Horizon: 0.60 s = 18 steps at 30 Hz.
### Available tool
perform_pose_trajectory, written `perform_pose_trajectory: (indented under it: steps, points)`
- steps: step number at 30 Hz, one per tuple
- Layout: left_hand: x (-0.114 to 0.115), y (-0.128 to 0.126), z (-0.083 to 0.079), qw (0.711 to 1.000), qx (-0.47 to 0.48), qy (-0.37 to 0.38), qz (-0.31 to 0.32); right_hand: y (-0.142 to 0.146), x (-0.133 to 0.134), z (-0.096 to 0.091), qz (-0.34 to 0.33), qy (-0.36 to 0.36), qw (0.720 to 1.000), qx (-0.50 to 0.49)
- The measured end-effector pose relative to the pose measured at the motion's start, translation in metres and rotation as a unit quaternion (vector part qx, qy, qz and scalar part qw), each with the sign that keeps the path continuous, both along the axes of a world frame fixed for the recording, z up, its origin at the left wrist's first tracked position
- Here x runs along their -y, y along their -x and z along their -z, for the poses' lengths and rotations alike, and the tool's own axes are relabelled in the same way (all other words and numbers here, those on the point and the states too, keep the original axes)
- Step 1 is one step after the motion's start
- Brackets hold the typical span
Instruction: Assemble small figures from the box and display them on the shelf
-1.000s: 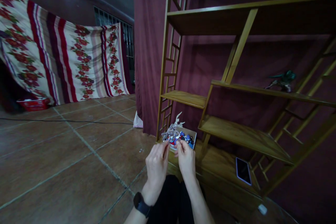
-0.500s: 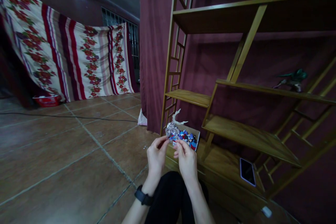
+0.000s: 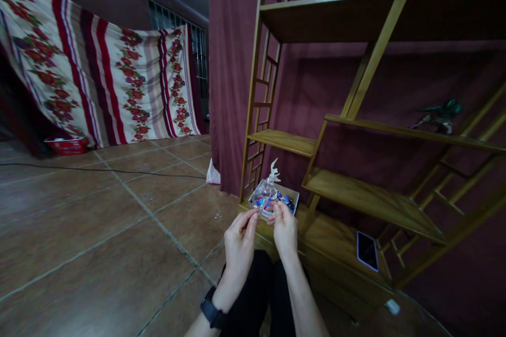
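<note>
My left hand (image 3: pixel 242 237) is closed in a pinch on the lower edge of a crumpled clear plastic bag (image 3: pixel 261 190). Just to its right, my right hand (image 3: pixel 283 226) has its fingertips bent together by the bag; what sits between them is too small to make out. Behind both hands, an open cardboard box (image 3: pixel 296 196) holds many small blue, purple, red and dark pieces (image 3: pixel 284 199), partly covered by the bag and my fingers. A white branching piece (image 3: pixel 273 172) rises behind the bag.
The box stands on the low ledge of a wooden shelf unit (image 3: pixel 284 142). A phone (image 3: pixel 367 250) lies to the right, with a small white object (image 3: pixel 392 306) below. A dark figurine (image 3: pixel 440 115) stands higher up. A cable (image 3: pixel 130 171) crosses the tiled floor.
The plastic bag has spread flatter above my left hand, and the white branching piece looks more upright. My right fingers have lifted slightly. The view has shifted a little.
</note>
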<state>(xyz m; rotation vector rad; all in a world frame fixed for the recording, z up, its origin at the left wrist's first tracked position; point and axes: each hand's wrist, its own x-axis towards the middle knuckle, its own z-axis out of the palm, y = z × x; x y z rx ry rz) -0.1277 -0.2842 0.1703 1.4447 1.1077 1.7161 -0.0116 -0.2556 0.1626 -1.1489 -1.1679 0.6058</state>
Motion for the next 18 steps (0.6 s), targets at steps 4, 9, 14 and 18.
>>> perform_pose_trajectory:
  steps: [4, 9, 14, 18]
  points:
    - [-0.006, 0.002, 0.004, 0.997, 0.063, 0.041, -0.01, -0.002, -0.007, 0.005, -0.02, 0.011, 0.998, -0.057]
    - [-0.023, 0.0, -0.007, 0.965, 0.17, 0.134, 0.145, 0.001, -0.008, 0.003, -0.076, 0.012, 0.993, -0.089]
    - [-0.025, 0.0, -0.019, 0.881, 0.288, 0.254, 0.275, 0.004, -0.002, -0.004, -0.103, 0.011, 0.99, -0.097]
    - [-0.021, 0.001, -0.025, 0.841, 0.316, 0.3, 0.321, 0.005, -0.002, -0.004, -0.122, 0.016, 0.987, -0.108]
